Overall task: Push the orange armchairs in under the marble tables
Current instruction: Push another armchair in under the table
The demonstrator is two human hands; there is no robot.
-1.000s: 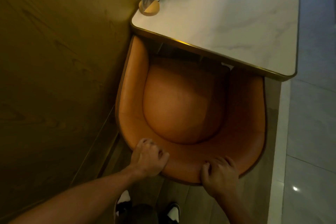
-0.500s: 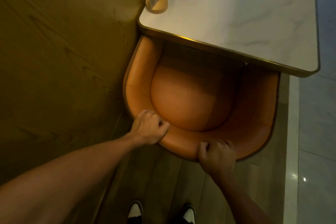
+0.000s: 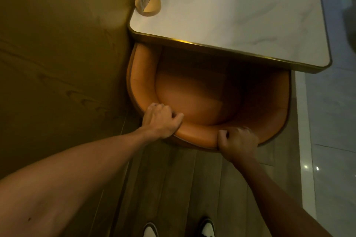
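An orange armchair with a rounded back stands in front of me, its front part hidden beneath a white marble table with a gold rim. My left hand grips the curved top of the chair back on its left side. My right hand grips the same back edge nearer the middle. Both arms are stretched out toward the chair.
A wooden wall panel runs close along the chair's left side. A table number sign on a round wooden base stands at the table's near left corner. Pale tiled floor lies to the right, wood-look flooring under my shoes.
The chair has slid forward, further under the table, so less of the seat shows. Both hands stayed on the chair back and my arms have extended.
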